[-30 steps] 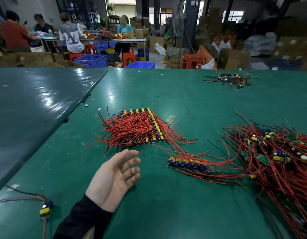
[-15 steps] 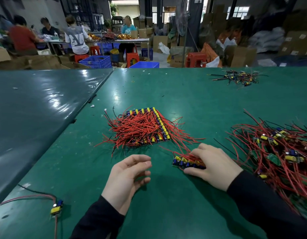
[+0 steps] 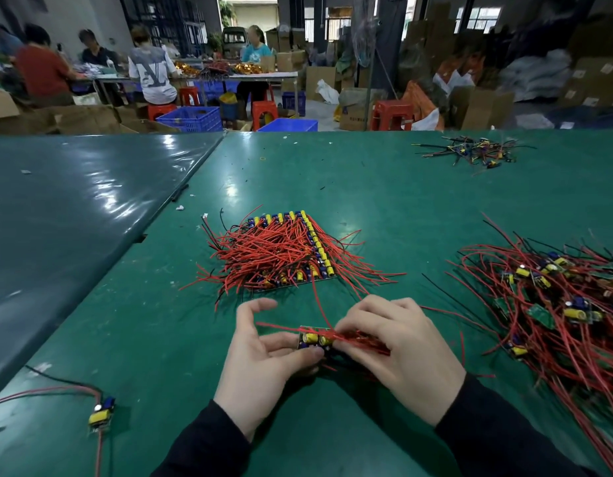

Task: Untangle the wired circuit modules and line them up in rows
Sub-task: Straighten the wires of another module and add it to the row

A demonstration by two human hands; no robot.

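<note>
At lower centre of the frame, my left hand (image 3: pixel 260 370) and right hand (image 3: pixel 398 356) both grip a short row of modules (image 3: pixel 313 340) just above the green desk (image 3: pixel 384 187). The lined-up stack (image 3: pixel 284 253) lies beyond; the tangled pile (image 3: pixel 556 304) sits at right.

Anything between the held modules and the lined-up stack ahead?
No solid object. Both hands, left hand and right hand, grip the small row of modules. Only bare green mat and stray red wire ends from the lined-up stack lie between.
</note>
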